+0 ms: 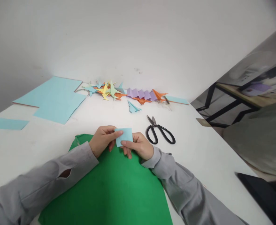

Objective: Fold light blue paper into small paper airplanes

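A small light blue paper square (126, 135) is held up between both hands, above the far end of a green cloth (109, 187). My left hand (103, 139) pinches its left side, thumb on the face of the paper. On the right side my right hand (141, 145) grips the lower edge, with the thumb across the front and fingers behind. The fingers behind the paper are partly hidden. Black-handled scissors (155, 125) lie with their blades slightly apart on the white table, just right of my right hand.
Folded paper shapes in several colours (106, 90) and a purple pleated strip (141, 94) lie along the wall. A blue folded piece (133, 107) is nearer. Blue sheets (55, 93) and a small rectangle (8, 123) lie left. A black flat object (262, 193) is at right.
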Action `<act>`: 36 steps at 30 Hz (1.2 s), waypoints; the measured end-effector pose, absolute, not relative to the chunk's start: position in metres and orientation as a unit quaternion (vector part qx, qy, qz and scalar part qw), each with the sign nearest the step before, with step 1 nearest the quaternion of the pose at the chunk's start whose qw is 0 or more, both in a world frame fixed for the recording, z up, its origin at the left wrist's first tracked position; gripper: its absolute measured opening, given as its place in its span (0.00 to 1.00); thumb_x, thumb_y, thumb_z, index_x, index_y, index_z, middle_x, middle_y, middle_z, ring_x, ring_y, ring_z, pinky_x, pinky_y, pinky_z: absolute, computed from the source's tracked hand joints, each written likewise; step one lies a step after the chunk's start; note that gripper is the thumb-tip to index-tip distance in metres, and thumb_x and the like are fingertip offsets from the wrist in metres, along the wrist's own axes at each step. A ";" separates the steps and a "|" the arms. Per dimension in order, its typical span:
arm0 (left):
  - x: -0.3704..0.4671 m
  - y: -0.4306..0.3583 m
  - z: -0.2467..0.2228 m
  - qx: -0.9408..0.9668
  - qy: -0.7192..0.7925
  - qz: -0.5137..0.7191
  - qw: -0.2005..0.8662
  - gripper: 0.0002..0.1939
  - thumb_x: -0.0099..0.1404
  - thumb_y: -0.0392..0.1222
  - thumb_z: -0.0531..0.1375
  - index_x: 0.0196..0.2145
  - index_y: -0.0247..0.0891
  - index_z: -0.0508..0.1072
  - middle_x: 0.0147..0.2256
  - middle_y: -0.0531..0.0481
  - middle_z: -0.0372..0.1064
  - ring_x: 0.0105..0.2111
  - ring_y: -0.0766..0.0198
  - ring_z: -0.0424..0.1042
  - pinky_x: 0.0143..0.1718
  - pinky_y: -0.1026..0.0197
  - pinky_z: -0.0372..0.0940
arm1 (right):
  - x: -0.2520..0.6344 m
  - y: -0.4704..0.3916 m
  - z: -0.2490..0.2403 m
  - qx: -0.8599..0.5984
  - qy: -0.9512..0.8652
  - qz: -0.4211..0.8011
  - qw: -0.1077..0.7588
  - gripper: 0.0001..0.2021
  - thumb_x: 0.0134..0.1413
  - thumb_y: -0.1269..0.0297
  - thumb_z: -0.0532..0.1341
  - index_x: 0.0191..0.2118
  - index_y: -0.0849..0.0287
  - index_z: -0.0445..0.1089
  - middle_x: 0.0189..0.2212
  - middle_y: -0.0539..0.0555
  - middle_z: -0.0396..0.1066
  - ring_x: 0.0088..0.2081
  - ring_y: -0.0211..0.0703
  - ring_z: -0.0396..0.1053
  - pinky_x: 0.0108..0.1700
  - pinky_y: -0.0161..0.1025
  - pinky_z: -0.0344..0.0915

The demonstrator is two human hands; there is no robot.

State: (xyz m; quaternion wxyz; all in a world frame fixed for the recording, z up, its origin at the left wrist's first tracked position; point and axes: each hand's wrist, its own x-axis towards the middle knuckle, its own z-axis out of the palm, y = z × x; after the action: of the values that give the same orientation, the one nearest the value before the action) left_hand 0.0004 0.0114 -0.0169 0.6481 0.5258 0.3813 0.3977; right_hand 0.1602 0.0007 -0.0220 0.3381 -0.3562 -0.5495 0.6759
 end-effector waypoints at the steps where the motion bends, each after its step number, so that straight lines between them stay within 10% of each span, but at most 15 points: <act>1: 0.000 0.011 -0.017 0.528 0.389 0.397 0.642 0.17 0.52 0.51 0.60 0.20 0.33 0.66 0.09 0.58 0.57 0.08 0.74 0.54 0.09 0.70 0.48 | 0.160 0.000 -0.022 -0.356 -0.557 0.670 0.338 0.13 0.42 0.58 0.64 0.21 0.65 0.67 0.13 0.49 0.68 0.11 0.31 0.62 0.14 0.28 0.59; 15: 0.002 0.009 -0.012 0.564 0.371 0.381 0.633 0.13 0.45 0.43 0.65 0.24 0.31 0.70 0.17 0.54 0.66 0.12 0.74 0.58 0.10 0.69 0.54 | 0.159 0.003 -0.030 -0.352 -0.499 0.694 0.382 0.19 0.46 0.50 0.59 0.21 0.65 0.65 0.14 0.50 0.68 0.11 0.33 0.64 0.14 0.29 0.59; 29: 0.001 0.009 -0.014 0.497 0.368 0.384 0.686 0.24 0.58 0.55 0.51 0.17 0.32 0.65 0.12 0.51 0.62 0.10 0.70 0.57 0.09 0.66 0.52 | 0.159 -0.001 -0.024 -0.381 -0.573 0.635 0.352 0.18 0.44 0.52 0.61 0.18 0.64 0.65 0.12 0.48 0.65 0.12 0.31 0.62 0.15 0.29 0.60; 36: 0.000 0.012 -0.015 0.509 0.357 0.406 0.670 0.12 0.51 0.44 0.62 0.24 0.31 0.68 0.18 0.52 0.66 0.16 0.70 0.64 0.17 0.67 0.61 | 0.156 -0.001 -0.027 -0.375 -0.523 0.649 0.406 0.24 0.48 0.45 0.54 0.19 0.64 0.66 0.14 0.51 0.66 0.13 0.34 0.64 0.16 0.31 0.61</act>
State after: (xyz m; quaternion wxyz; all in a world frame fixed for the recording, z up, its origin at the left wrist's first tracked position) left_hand 0.0002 0.0119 -0.0151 0.6698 0.5091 0.3572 0.4057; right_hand 0.1562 -0.0008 -0.0270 0.4058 -0.3753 -0.5229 0.6489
